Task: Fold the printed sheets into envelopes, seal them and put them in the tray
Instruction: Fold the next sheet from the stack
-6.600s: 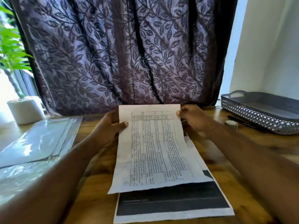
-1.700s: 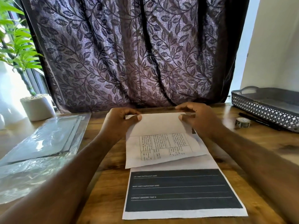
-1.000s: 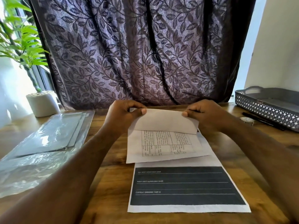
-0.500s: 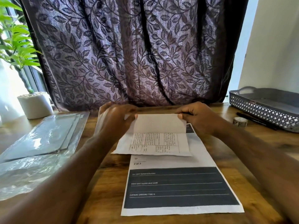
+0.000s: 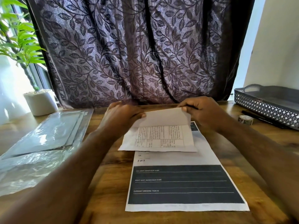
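A printed sheet (image 5: 161, 136) with a table on it is partly folded, its top flap bent over toward me. My left hand (image 5: 119, 118) pinches the flap's left edge and my right hand (image 5: 202, 112) pinches its right corner. The sheet is held just above a second printed sheet (image 5: 182, 183) with a dark block of form lines, lying flat on the wooden table (image 5: 110, 183). A grey lattice tray (image 5: 265, 105) stands at the far right. Several clear plastic envelopes (image 5: 48, 131) lie at the left.
A small roll of tape (image 5: 245, 119) and a black pen (image 5: 258, 118) lie in front of the tray. A white plant pot (image 5: 40, 102) stands at the back left. A leaf-patterned curtain (image 5: 137, 54) hangs behind the table.
The long sheet has been folded up from its full length. Since a moment ago both hands have lifted the flap slightly and turned the sheet a little clockwise.
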Demonstrator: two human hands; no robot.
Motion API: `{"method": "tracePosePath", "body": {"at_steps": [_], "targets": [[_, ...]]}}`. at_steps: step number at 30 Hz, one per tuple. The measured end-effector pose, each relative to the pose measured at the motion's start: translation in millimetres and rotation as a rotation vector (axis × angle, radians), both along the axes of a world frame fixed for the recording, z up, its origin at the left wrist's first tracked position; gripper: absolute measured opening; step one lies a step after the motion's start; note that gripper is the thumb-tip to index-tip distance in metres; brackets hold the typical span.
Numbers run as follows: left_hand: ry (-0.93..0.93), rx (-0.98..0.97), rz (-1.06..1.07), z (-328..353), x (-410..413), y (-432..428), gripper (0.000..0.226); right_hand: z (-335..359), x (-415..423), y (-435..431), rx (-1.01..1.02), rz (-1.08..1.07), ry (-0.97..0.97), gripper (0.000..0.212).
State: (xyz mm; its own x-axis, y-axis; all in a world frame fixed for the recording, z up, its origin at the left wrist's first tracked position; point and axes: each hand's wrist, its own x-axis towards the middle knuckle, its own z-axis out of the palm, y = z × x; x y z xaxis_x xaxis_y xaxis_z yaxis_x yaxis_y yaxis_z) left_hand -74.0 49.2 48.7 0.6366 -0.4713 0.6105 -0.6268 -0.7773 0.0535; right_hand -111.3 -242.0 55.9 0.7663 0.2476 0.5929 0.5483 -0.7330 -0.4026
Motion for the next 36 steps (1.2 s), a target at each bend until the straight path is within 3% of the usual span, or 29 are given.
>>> {"method": "tracePosePath", "body": {"at_steps": [8,10,13,17,18,20,23,30,36], "targets": [[0.141,-0.154,0.011,2,14,28,0.019,-1,2,-15,0.104,-0.043,0.072,0.018],[0.184,-0.197,-0.023,-1,17,26,0.023,-7,2,-16,0.222,-0.026,0.130,0.017],[0.274,-0.396,-0.096,-3,18,26,0.019,-15,2,-16,0.526,0.090,0.318,0.029],[0.406,-0.685,-0.241,-7,14,20,0.012,-18,5,-19,0.627,0.100,0.383,0.030],[0.464,-0.761,-0.286,-8,13,18,0.011,-18,6,-19,0.670,0.110,0.382,0.026],[0.661,-0.863,-0.367,-11,12,16,0.029,-18,7,-18,0.778,0.141,0.381,0.020],[0.910,-0.899,-0.454,-18,10,9,0.041,-19,10,-16,0.909,0.172,0.395,0.016],[0.939,-1.162,-0.507,-10,1,6,0.033,-11,5,-15,1.181,0.407,0.539,0.028],[0.854,-1.108,-0.400,-8,3,14,0.037,-10,1,-16,1.038,0.471,0.610,0.046]]}}
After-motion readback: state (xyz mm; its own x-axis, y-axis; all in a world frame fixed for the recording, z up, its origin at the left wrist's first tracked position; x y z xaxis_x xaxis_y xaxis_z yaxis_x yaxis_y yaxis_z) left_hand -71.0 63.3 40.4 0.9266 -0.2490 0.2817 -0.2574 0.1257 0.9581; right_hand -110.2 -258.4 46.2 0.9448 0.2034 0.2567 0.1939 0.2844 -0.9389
